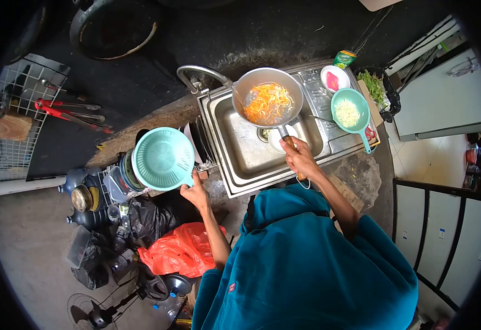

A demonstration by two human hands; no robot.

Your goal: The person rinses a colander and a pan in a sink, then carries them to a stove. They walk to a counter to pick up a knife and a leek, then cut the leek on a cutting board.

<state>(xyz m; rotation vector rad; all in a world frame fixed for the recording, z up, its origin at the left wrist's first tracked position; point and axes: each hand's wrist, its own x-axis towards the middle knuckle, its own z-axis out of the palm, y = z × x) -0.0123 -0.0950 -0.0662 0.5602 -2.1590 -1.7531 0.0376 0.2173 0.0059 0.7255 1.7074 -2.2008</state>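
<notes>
Head view, looking straight down on a person in a teal top at a steel sink [240,159] set into a rough stone bench [361,173]. Their right hand [300,158] is closed around the wooden handle of a metal pan [268,99], held over the basin beside the tap [202,74]; the pan holds orange and yellow shredded strands in liquid. Their left hand [195,191] grips the handle of an empty teal colander [163,158], held left of the sink above stacked dishes. On the sink's right drainboard sits a second teal colander [349,110] holding pale shredded food, a small white bowl [335,80] with something pink, and a green packet [344,58]. A dark basket of leafy greens [373,88] stands just beyond. On the concrete floor lie an orange plastic bag [180,250], water bottles and a small fan. Red tongs [67,113] rest on a wire rack at far left. Two colanders, one pan, one white bowl.
</notes>
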